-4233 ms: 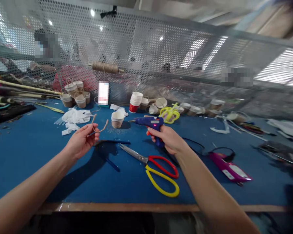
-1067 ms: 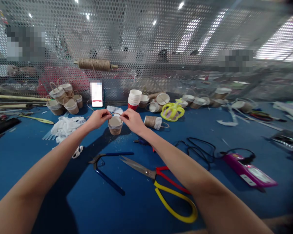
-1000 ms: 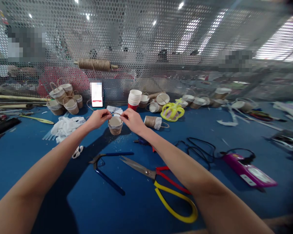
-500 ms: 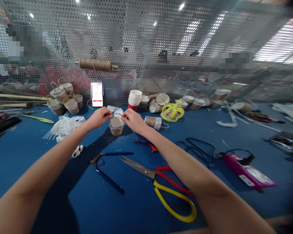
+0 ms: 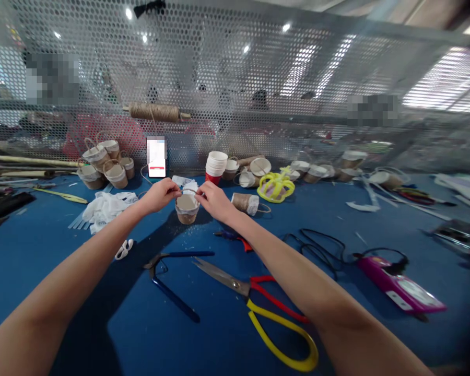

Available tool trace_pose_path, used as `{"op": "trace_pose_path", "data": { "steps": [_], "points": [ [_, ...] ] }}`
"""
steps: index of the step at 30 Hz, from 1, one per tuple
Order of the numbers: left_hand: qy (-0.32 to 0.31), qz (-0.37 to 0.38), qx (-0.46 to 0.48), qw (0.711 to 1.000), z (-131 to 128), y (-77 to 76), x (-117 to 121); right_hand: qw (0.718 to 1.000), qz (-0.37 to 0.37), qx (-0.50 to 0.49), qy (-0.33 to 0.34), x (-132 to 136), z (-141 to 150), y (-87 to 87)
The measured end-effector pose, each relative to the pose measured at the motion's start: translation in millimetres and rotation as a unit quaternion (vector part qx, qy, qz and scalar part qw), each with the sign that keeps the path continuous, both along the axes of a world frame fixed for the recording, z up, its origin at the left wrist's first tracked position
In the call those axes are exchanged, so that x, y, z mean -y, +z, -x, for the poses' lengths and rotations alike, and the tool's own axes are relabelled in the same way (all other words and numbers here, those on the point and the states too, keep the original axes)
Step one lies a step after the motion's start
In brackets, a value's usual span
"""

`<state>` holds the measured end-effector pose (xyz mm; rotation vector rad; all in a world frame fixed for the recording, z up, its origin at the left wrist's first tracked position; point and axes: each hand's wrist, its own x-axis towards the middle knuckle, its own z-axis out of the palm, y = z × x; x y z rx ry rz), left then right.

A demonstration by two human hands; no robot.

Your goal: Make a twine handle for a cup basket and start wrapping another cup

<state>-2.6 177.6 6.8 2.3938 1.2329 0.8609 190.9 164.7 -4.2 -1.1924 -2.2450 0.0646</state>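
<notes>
A small twine-wrapped paper cup (image 5: 187,208) stands upright on the blue table (image 5: 62,245). My left hand (image 5: 161,194) pinches at its left rim and my right hand (image 5: 214,200) pinches at its right rim. Between the two hands a thin piece of twine arches over the cup's mouth; each hand presses one end against the rim. The blue glue gun (image 5: 233,238) lies on the table under my right forearm, mostly hidden.
Red-and-yellow scissors (image 5: 258,297) and blue pliers (image 5: 168,271) lie near me. A pink device (image 5: 399,284) with a black cord sits to the right. Finished cups with handles (image 5: 102,164), a cup stack (image 5: 216,166), a yellow crown (image 5: 274,185), white scraps (image 5: 105,206) and a twine spool (image 5: 153,112) sit by the mesh wall.
Four seconds ago my right hand held the glue gun and my left held the loose twine. The gun now lies on the table and both hands pinch the twine at the cup.
</notes>
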Motion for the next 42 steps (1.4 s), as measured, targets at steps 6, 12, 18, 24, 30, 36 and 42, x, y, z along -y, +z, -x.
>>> {"op": "trace_pose_path", "data": {
  "steps": [6, 12, 18, 24, 30, 36, 42],
  "points": [
    [0.0, 0.036, 0.045, 0.998, -4, -3.8, -1, 1.0, 0.001, -0.01, -0.002, 2, -2, -0.7],
    [-0.018, 0.1, 0.117, 0.988, -1, -19.6, 6, 1.0, 0.0, -0.027, -0.013, 3, -8, -1.5],
    [-0.051, 0.174, 0.153, 0.971, -12, -53.5, 14, 0.999, 0.003, -0.044, -0.025, 4, -9, -2.9],
    [-0.093, 0.214, 0.196, 0.952, -18, -51.3, 20, 0.998, 0.009, -0.056, -0.025, 19, -9, 6.5],
    [-0.145, 0.234, 0.195, 0.941, -3, -13.7, 59, 0.994, -0.004, -0.101, 0.031, 55, -8, 48.7],
    [-0.186, 0.248, 0.181, 0.933, 0, 11.0, 110, 0.994, 0.009, -0.022, 0.111, 106, 5, 80.2],
    [-0.214, 0.268, 0.199, 0.918, -2, 17.2, 134, 0.994, -0.035, 0.001, 0.104, 136, 8, 87.3]
  ]
}}
